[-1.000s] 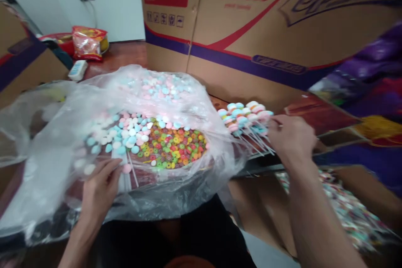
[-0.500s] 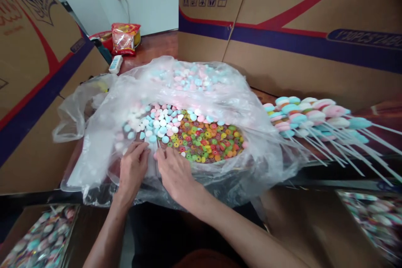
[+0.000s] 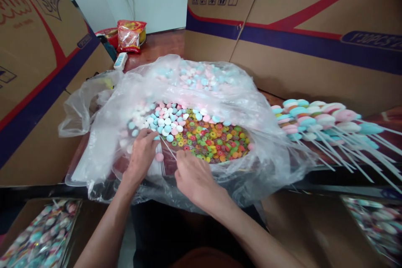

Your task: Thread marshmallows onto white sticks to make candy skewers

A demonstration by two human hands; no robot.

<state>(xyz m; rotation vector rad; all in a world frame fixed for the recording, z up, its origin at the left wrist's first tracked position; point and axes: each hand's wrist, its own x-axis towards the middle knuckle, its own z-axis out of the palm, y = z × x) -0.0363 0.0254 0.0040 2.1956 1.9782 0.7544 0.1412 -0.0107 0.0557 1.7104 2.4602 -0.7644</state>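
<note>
My right hand (image 3: pixel 194 176) is closed round the lower end of a thin white stick (image 3: pixel 168 147). The stick slants up and left to the fingertips of my left hand (image 3: pixel 144 148). Those fingers pinch a small pale blue marshmallow (image 3: pixel 156 137) at the stick's tip; whether the stick has entered it I cannot tell. Just below lies a pink marshmallow (image 3: pixel 159 157) on several loose white sticks (image 3: pixel 155 167). Beyond my hands are loose pink, white and blue marshmallows (image 3: pixel 168 121), and to their right colourful ring-shaped gummies (image 3: pixel 216 140).
Clear plastic sheeting (image 3: pixel 266 146) surrounds the candy. Finished-looking marshmallow skewers (image 3: pixel 326 119) are piled at right. Large cardboard boxes (image 3: pixel 298 54) stand behind and at left. Boxes of wrapped candy (image 3: pixel 40 230) sit low on both sides. A red snack packet (image 3: pixel 129 35) is at the back.
My right hand has moved right and pulled apart from the left, so the stick now shows between them. A pink marshmallow is now visible on the sticks. The view has shifted slightly.
</note>
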